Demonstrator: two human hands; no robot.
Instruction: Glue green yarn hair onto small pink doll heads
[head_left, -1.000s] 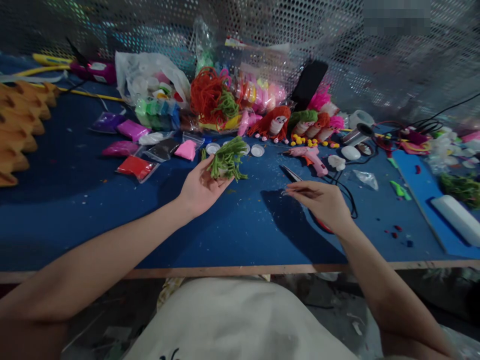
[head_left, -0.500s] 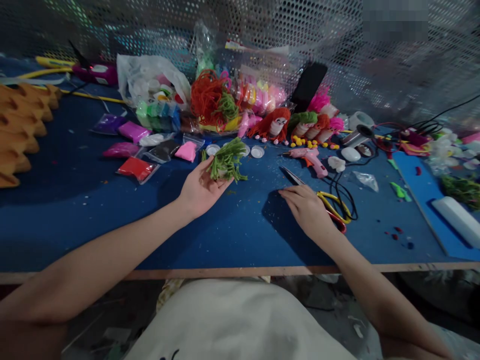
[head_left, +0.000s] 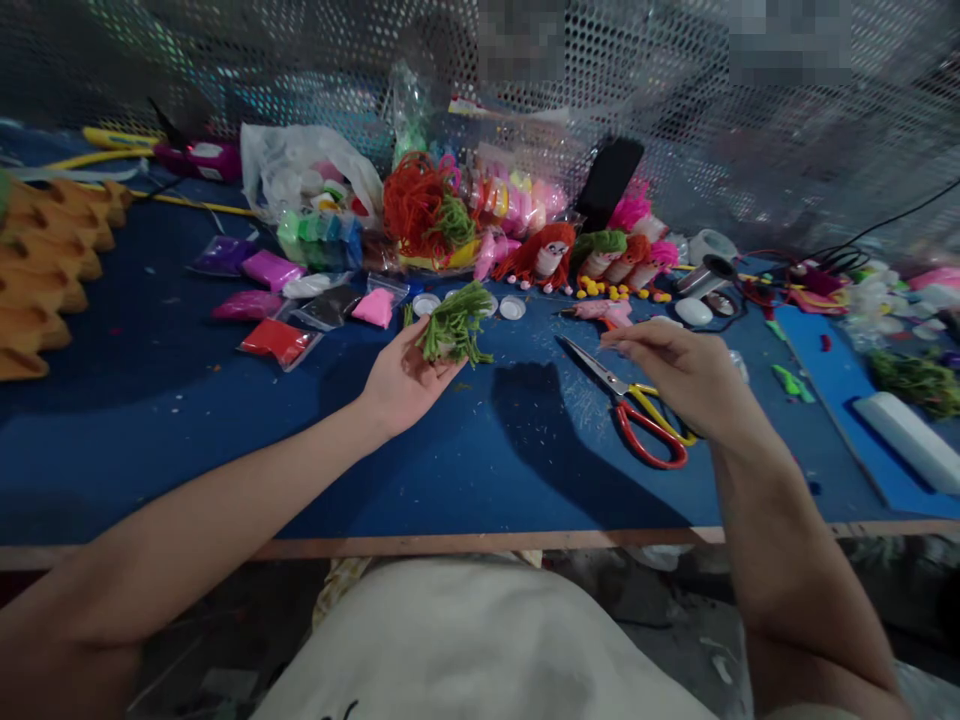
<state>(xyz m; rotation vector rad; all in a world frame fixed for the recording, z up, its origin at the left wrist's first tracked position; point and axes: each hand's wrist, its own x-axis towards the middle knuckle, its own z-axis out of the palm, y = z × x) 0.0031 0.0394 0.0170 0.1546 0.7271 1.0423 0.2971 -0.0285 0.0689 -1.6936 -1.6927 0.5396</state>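
My left hand (head_left: pixel 401 380) rests palm up on the blue table (head_left: pixel 225 440), fingers closed around a small doll with green yarn hair (head_left: pixel 455 322). My right hand (head_left: pixel 679 368) hovers above the table with its fingers curled together and the tips pointing left; whether they hold anything I cannot make out. Just beyond its fingertips lies a pink glue gun (head_left: pixel 600 311). Scissors with red and yellow handles (head_left: pixel 637 410) lie flat below that hand, with their blades apart.
Bags of coloured clay (head_left: pixel 277 340), tangled orange yarn (head_left: pixel 412 200) and finished yarn-haired dolls (head_left: pixel 551 250) crowd the back. Orange foam shapes (head_left: pixel 45 270) sit at the left. A blue foam sheet (head_left: pixel 847 390) with a white block (head_left: pixel 904 435) lies right. Perforated mesh (head_left: pixel 315 60) stands behind.
My right hand left the table beside the scissors and rose toward the glue gun, curling its fingers. The scissors now lie uncovered. My left hand has stayed put with the green-haired doll.
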